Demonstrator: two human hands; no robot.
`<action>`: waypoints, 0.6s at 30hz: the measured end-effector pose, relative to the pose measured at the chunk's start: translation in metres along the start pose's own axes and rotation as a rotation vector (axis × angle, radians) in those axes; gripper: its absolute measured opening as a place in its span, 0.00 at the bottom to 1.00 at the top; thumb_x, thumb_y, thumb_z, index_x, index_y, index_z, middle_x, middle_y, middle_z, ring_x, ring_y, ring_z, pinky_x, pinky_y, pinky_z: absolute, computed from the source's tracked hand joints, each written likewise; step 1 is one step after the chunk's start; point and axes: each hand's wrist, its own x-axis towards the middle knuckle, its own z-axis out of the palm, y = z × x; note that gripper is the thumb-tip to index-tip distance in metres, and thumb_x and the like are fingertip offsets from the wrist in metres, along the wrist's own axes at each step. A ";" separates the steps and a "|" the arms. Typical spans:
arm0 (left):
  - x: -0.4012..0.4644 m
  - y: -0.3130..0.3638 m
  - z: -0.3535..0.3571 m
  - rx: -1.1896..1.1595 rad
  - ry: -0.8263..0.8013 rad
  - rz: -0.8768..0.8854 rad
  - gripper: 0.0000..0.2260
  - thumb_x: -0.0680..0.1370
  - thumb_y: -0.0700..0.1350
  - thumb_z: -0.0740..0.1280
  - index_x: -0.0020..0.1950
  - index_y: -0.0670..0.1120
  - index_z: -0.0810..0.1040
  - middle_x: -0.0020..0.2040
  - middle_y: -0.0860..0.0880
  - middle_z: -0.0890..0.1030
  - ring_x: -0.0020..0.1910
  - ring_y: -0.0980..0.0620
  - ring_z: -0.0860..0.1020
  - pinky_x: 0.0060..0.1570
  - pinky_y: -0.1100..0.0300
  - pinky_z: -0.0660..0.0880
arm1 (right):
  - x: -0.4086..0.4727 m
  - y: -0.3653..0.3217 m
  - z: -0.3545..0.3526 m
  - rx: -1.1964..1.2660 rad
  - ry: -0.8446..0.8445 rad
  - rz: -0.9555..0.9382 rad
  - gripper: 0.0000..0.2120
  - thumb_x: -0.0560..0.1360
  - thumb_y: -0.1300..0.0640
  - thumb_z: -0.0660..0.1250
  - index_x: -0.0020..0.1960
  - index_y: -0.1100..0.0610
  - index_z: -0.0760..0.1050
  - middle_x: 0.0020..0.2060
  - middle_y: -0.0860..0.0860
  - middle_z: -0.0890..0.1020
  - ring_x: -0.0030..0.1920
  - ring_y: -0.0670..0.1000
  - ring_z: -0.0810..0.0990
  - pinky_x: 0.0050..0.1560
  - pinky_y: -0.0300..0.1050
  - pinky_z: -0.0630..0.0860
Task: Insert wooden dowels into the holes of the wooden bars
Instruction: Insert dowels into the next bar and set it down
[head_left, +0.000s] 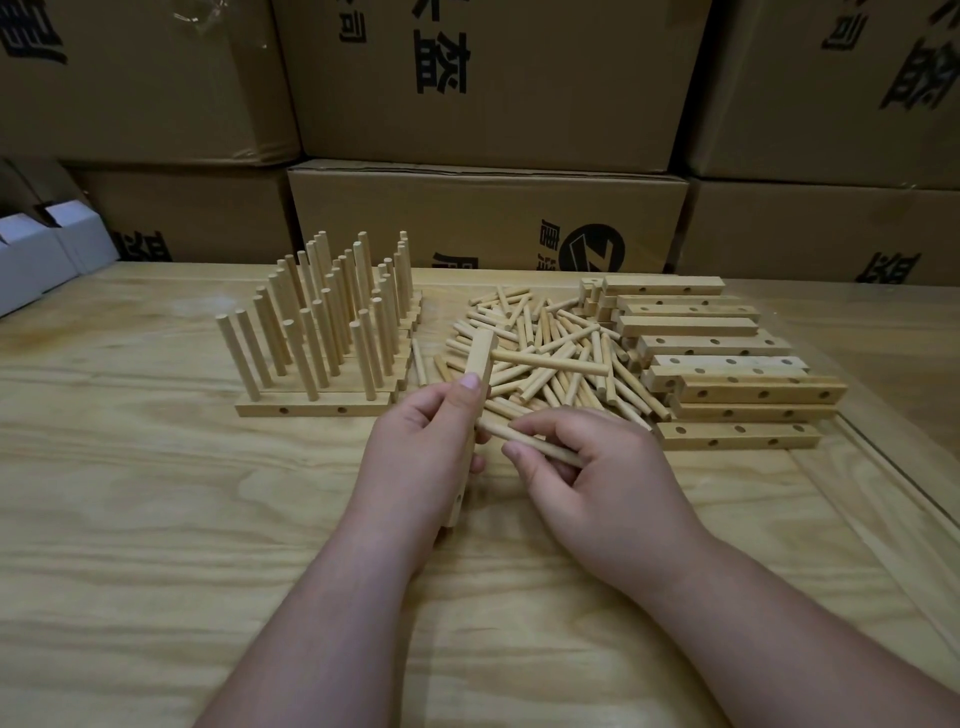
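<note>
Gripping a wooden bar (480, 358) upright, the left hand (415, 447) steadies it on the table (156, 519); one dowel (550, 364) already juts sideways from its upper hole. Beside it, the right hand (587, 462) pinches a second dowel (524, 441), its tip at the bar's middle, seemingly about to enter. Farther off, finished bars (322, 332) bristle with upright dowels on the left, while loose dowels (545, 343) and a stack of empty bars (727, 364) remain, so perhaps half is done. Behind, cardboard boxes (488, 218) carry black Chinese characters and a round "Z" logo.
</note>
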 end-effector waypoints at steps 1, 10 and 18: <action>0.000 0.000 0.000 0.002 -0.002 0.004 0.12 0.80 0.57 0.67 0.45 0.53 0.86 0.36 0.51 0.84 0.33 0.59 0.80 0.33 0.66 0.76 | 0.000 -0.001 0.000 0.017 -0.010 0.009 0.08 0.75 0.52 0.72 0.53 0.49 0.83 0.39 0.38 0.80 0.40 0.40 0.79 0.40 0.33 0.75; -0.001 0.002 -0.001 0.003 -0.009 -0.016 0.11 0.79 0.57 0.67 0.46 0.55 0.87 0.36 0.52 0.84 0.32 0.60 0.80 0.31 0.67 0.75 | 0.000 -0.003 -0.002 0.034 -0.035 0.067 0.09 0.75 0.49 0.70 0.53 0.49 0.85 0.42 0.41 0.84 0.44 0.40 0.82 0.43 0.40 0.79; -0.003 0.001 -0.003 0.051 -0.041 0.002 0.09 0.78 0.59 0.68 0.46 0.58 0.88 0.37 0.54 0.85 0.31 0.62 0.79 0.31 0.67 0.75 | 0.001 -0.003 -0.004 0.044 -0.048 0.107 0.09 0.75 0.46 0.69 0.52 0.47 0.84 0.40 0.40 0.84 0.44 0.38 0.81 0.43 0.38 0.78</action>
